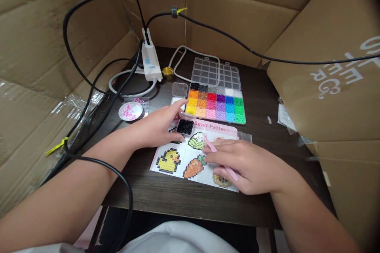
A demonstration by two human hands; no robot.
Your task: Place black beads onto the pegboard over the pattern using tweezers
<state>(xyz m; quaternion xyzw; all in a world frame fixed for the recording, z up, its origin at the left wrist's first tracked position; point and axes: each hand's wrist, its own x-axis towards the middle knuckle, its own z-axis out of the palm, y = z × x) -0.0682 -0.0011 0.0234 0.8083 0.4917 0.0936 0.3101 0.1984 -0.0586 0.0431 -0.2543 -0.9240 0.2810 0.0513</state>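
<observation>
The right hand (247, 166) lies palm-down on the pattern sheet (178, 162), fingers clamped on pink tweezers (221, 160). The left hand (158, 126) reaches across, fingers loosely together, touching a black-bead tray (185, 127). Farther back on the table (178, 197) sits the bead box (216, 104).

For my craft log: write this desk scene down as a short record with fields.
Left hand: rests by the small tray of black beads
Right hand: holds pink tweezers over the pattern sheet
Bead box: open, colours sorted by compartment, lid behind
White dish: pink beads, left of the hands
Surface: dark wooden table, cardboard walls around
</observation>
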